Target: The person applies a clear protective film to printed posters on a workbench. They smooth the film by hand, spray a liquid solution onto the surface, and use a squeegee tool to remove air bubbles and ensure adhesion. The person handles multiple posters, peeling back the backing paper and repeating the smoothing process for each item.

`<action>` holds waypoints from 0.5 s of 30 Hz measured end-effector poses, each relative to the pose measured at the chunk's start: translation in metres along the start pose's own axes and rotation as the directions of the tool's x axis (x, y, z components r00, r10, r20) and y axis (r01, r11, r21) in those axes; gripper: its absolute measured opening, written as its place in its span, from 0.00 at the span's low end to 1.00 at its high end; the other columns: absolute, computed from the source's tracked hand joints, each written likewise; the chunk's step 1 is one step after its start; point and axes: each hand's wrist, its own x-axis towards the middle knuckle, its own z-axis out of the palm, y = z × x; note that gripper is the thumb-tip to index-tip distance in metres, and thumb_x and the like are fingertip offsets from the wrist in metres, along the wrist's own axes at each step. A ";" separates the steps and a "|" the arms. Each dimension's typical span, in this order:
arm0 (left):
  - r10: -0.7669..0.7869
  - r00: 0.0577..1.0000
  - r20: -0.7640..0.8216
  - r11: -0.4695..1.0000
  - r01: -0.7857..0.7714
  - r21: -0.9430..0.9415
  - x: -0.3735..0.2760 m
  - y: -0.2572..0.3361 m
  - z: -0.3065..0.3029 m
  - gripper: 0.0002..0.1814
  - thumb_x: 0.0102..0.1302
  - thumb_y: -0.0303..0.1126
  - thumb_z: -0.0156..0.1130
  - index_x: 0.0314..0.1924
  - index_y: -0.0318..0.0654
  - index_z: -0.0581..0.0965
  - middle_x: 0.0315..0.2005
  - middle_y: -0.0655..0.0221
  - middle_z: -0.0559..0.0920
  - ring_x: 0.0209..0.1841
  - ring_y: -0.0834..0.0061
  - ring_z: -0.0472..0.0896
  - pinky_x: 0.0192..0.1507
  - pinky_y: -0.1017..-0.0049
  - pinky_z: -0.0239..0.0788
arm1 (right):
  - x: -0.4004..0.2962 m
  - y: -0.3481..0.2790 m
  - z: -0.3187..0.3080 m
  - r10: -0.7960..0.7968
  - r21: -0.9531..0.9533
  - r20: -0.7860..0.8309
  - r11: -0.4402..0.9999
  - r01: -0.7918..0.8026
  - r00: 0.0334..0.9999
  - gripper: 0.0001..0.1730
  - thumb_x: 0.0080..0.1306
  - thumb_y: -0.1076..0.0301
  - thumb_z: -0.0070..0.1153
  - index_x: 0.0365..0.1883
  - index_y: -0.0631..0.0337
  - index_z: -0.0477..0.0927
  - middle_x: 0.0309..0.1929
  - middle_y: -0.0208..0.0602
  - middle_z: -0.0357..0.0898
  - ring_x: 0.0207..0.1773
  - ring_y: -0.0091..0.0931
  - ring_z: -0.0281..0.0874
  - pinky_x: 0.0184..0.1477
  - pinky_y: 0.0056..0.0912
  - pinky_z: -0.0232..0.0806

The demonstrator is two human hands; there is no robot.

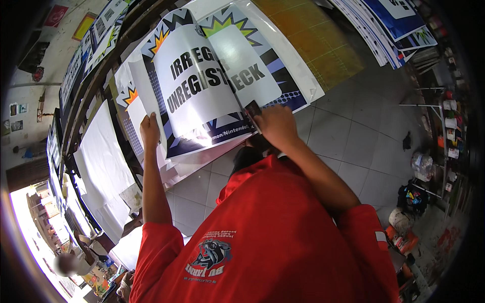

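A large printed poster sheet [185, 79] with bold black lettering and starburst shapes lies on the table before me. Its right part [246, 64] rests flat on a white backing, while the left part bows upward in a curl. My left hand [150, 130] pinches the raised left edge between thumb and fingers. In my right hand [278, 123] is a flat dark scraper [253, 110], held against the sheet's near edge where the curl meets the flat part. Below the raised portion, another printed sheet [132, 102] with an orange starburst shows at the left.
A yellowish-green cutting mat [310, 34] extends to the right of the sheet. Printed boards [394, 22] are stacked at the upper right. Large white sheets [102, 163] lie left. Shelving [441, 140] with small containers lines the right side. Another person [81, 265] is at the lower left.
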 end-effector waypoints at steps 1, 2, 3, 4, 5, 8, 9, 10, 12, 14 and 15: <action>-0.011 1.000 0.005 1.000 0.011 -0.006 -0.001 -0.001 -0.001 0.21 0.74 0.41 0.53 0.28 0.29 0.75 0.18 0.57 0.76 0.21 0.68 0.74 0.28 0.63 0.64 | 0.003 0.009 -0.006 -0.009 0.060 -0.039 0.998 0.011 0.999 0.16 0.66 0.58 0.58 0.28 0.63 0.80 0.29 0.46 0.79 0.39 0.44 0.76 0.42 0.49 0.66; -0.008 1.000 0.004 1.000 0.008 -0.003 -0.001 -0.001 -0.001 0.22 0.74 0.41 0.53 0.28 0.29 0.75 0.17 0.57 0.76 0.21 0.68 0.74 0.28 0.63 0.64 | 0.011 0.029 -0.015 -0.016 0.119 -0.077 0.993 0.025 0.997 0.15 0.66 0.59 0.57 0.28 0.63 0.80 0.30 0.45 0.79 0.39 0.44 0.76 0.42 0.49 0.66; -0.001 1.000 0.006 1.000 0.001 0.001 0.000 -0.001 -0.002 0.22 0.74 0.41 0.53 0.28 0.29 0.75 0.17 0.57 0.76 0.21 0.68 0.73 0.27 0.63 0.64 | 0.021 0.043 -0.024 -0.017 0.178 -0.118 0.983 0.038 0.993 0.15 0.66 0.59 0.57 0.29 0.63 0.79 0.30 0.45 0.79 0.39 0.44 0.76 0.42 0.48 0.66; 0.005 1.000 0.008 1.000 -0.005 0.006 0.000 -0.002 -0.002 0.22 0.74 0.41 0.53 0.28 0.29 0.75 0.17 0.57 0.76 0.21 0.68 0.73 0.27 0.63 0.64 | 0.034 0.049 -0.033 -0.087 0.114 -0.128 0.988 0.102 0.988 0.14 0.67 0.60 0.56 0.30 0.63 0.79 0.31 0.44 0.78 0.40 0.44 0.76 0.42 0.48 0.66; -0.008 1.000 0.020 1.000 0.008 0.014 0.001 -0.001 -0.003 0.22 0.74 0.41 0.53 0.28 0.29 0.75 0.17 0.57 0.75 0.21 0.68 0.73 0.27 0.63 0.64 | 0.046 0.053 -0.043 -0.157 0.047 -0.135 0.985 0.164 0.978 0.13 0.68 0.61 0.56 0.31 0.63 0.79 0.32 0.44 0.78 0.40 0.44 0.75 0.43 0.48 0.66; -0.021 0.999 0.036 0.999 0.020 0.025 0.003 0.005 -0.001 0.22 0.74 0.41 0.53 0.28 0.29 0.75 0.17 0.57 0.76 0.21 0.68 0.73 0.28 0.63 0.64 | 0.071 0.047 -0.042 -0.380 -0.057 -0.072 0.924 0.377 0.922 0.07 0.63 0.66 0.56 0.35 0.59 0.82 0.33 0.40 0.78 0.40 0.40 0.75 0.44 0.45 0.67; -0.014 1.000 0.027 0.999 0.014 0.029 0.001 0.004 -0.002 0.22 0.74 0.41 0.53 0.28 0.29 0.75 0.17 0.57 0.76 0.21 0.68 0.73 0.28 0.63 0.64 | 0.076 0.040 -0.041 -0.448 -0.104 -0.024 0.890 0.444 0.894 0.07 0.62 0.67 0.57 0.36 0.58 0.83 0.33 0.39 0.78 0.41 0.39 0.75 0.44 0.44 0.67; -0.007 1.000 0.019 0.999 0.007 0.033 0.000 0.003 -0.002 0.22 0.74 0.41 0.53 0.28 0.29 0.75 0.17 0.57 0.76 0.21 0.69 0.73 0.28 0.63 0.64 | 0.073 0.033 -0.043 -0.468 -0.165 0.057 0.867 0.470 0.882 0.11 0.59 0.70 0.56 0.39 0.54 0.85 0.36 0.33 0.79 0.44 0.35 0.75 0.47 0.39 0.67; -0.009 1.000 0.007 0.999 0.009 0.040 -0.001 0.004 -0.002 0.22 0.74 0.41 0.53 0.28 0.28 0.75 0.17 0.57 0.76 0.21 0.68 0.74 0.28 0.63 0.64 | 0.060 0.029 -0.042 -0.528 -0.191 0.103 0.821 0.537 0.843 0.11 0.59 0.70 0.56 0.39 0.53 0.85 0.38 0.30 0.78 0.46 0.33 0.74 0.49 0.37 0.66; -0.016 1.000 0.006 0.999 0.016 0.028 -0.001 0.004 -0.003 0.22 0.74 0.41 0.53 0.28 0.28 0.75 0.17 0.56 0.76 0.21 0.68 0.74 0.28 0.63 0.65 | 0.045 0.027 -0.042 -0.551 -0.224 0.191 0.781 0.582 0.812 0.10 0.59 0.71 0.55 0.38 0.53 0.85 0.41 0.26 0.77 0.48 0.30 0.73 0.50 0.34 0.65; -0.018 1.000 0.009 1.000 0.018 0.012 0.000 0.003 -0.002 0.22 0.74 0.41 0.53 0.28 0.28 0.75 0.17 0.56 0.76 0.21 0.68 0.74 0.28 0.63 0.65 | 0.037 0.027 -0.042 -0.577 -0.224 0.181 0.765 0.604 0.797 0.10 0.59 0.71 0.55 0.37 0.53 0.85 0.40 0.26 0.77 0.47 0.29 0.73 0.49 0.34 0.65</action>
